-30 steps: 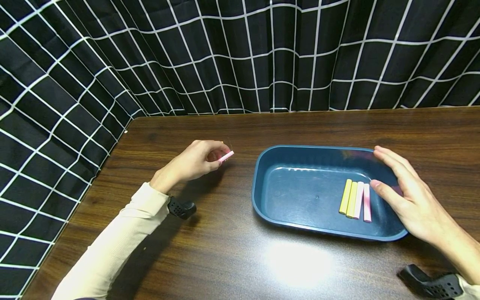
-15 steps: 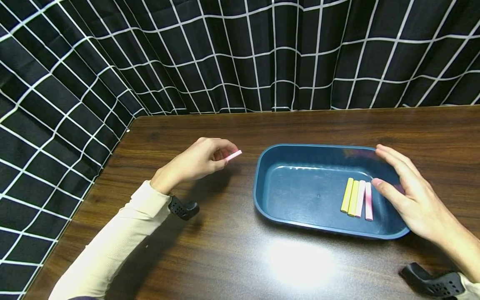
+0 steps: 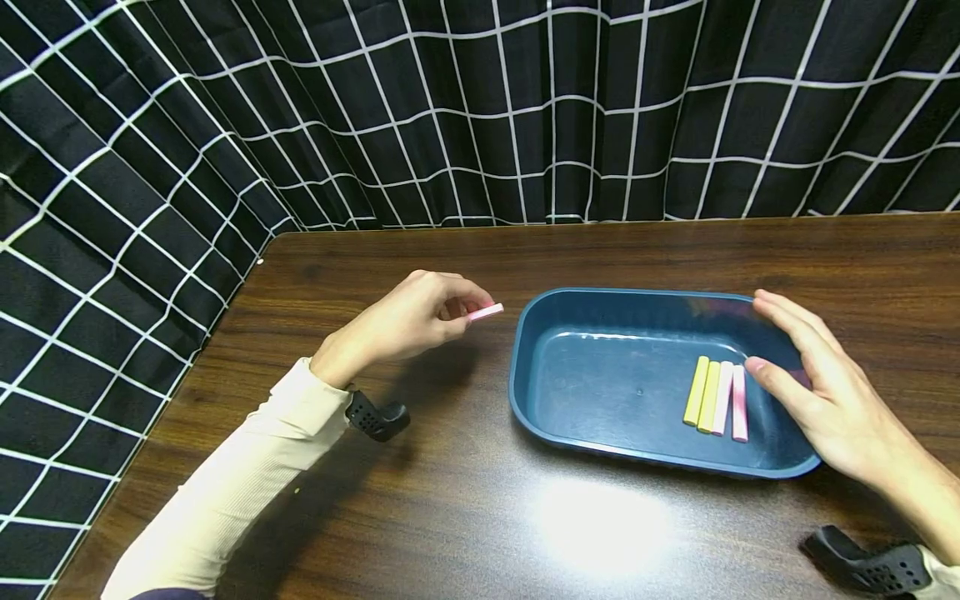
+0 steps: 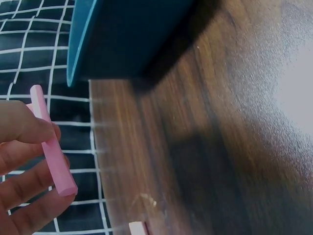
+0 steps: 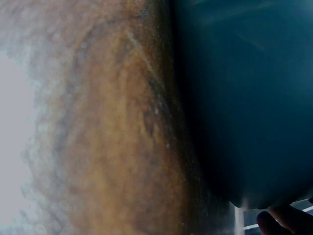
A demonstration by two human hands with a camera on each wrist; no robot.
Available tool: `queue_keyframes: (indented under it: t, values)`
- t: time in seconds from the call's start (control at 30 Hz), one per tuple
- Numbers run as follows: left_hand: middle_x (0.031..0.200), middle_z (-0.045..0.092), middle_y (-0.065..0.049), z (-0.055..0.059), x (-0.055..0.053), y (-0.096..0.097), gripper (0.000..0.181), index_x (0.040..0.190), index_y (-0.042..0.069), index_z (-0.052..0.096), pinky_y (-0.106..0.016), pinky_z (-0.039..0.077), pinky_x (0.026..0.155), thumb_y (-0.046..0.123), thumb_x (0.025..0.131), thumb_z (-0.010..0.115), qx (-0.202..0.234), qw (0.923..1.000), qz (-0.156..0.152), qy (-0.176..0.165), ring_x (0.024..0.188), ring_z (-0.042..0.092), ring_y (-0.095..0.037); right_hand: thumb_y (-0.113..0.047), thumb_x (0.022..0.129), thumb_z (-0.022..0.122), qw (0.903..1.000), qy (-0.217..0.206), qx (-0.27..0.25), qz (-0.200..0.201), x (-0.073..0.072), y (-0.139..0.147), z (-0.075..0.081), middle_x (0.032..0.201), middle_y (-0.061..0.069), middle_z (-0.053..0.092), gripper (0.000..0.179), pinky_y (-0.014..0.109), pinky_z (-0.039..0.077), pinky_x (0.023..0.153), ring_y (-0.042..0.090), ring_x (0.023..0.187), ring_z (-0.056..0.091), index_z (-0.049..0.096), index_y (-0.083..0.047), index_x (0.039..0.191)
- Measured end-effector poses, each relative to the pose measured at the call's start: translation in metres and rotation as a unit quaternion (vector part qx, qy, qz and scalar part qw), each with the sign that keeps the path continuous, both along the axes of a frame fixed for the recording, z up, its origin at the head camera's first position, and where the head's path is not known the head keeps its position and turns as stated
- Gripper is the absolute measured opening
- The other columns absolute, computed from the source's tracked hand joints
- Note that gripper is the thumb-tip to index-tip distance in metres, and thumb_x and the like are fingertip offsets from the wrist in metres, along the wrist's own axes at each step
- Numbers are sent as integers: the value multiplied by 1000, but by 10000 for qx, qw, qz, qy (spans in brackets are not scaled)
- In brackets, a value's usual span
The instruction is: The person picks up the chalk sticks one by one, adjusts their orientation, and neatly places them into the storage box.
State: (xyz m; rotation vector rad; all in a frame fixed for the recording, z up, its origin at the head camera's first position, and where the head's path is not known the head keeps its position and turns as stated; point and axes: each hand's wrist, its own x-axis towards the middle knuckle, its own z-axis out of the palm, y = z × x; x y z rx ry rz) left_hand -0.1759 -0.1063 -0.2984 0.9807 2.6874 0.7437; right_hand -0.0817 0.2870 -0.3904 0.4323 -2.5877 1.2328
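In the head view my left hand (image 3: 408, 321) pinches a pink chalk stick (image 3: 486, 312) above the table, left of the blue bin (image 3: 637, 467). The left wrist view shows the chalk between thumb and fingers, both ends free. My right hand (image 3: 836, 400) rests at the bin's right end, its fingers fairly straight along the rim and the thumb reaching over the inside. On the bin floor, near that thumb, two yellow chalk sticks (image 3: 701, 392) and two pink chalk sticks (image 3: 731, 402) lie side by side. The right wrist view has mostly the bin's outer wall (image 5: 244, 98).
The end of another pink piece (image 4: 139, 228) shows on the table at the bottom of the left wrist view. A black curtain with white grid lines (image 3: 480, 117) stands behind and left of the brown wooden table (image 3: 420, 500). Glare lies in front of the bin.
My left hand has moved right with the pink chalk, closer to the bin's left side. My right hand stays at the bin, and the chalk sticks inside have not moved.
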Motion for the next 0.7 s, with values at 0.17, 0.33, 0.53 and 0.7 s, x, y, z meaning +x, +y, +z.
queue_keyframes:
  t: [0.17,0.33,0.53,0.7]
  values:
    - [94,73,-8,1,2,7,24,111,4,71,-22,50,70,-1,89,64,36,10000,-33,3,79,63,-13,-2,96,56,9999,-103,0,-32,1,0,1,159,24,27,62,9,4,113,-3,148,17,31,-5,153]
    - [93,72,-7,2,5,15,26,111,5,71,-22,52,71,-2,88,62,91,9999,-23,-96,80,63,-13,-3,97,56,9999,-119,26,-37,1,0,1,159,25,26,62,10,4,114,-2,148,16,31,-4,154]
    - [95,73,-7,5,8,25,25,111,4,71,-23,53,74,-3,88,62,72,9999,-153,-4,81,64,-14,-4,97,55,9999,-146,45,-65,1,0,1,159,25,26,62,13,4,116,-1,149,16,31,-5,154]
    - [99,74,-6,6,11,31,23,111,5,72,-23,53,73,0,89,65,19,9993,-307,191,81,63,-13,-4,97,55,9999,-127,48,-58,1,0,1,159,25,26,62,12,4,115,-2,149,16,31,-5,154]
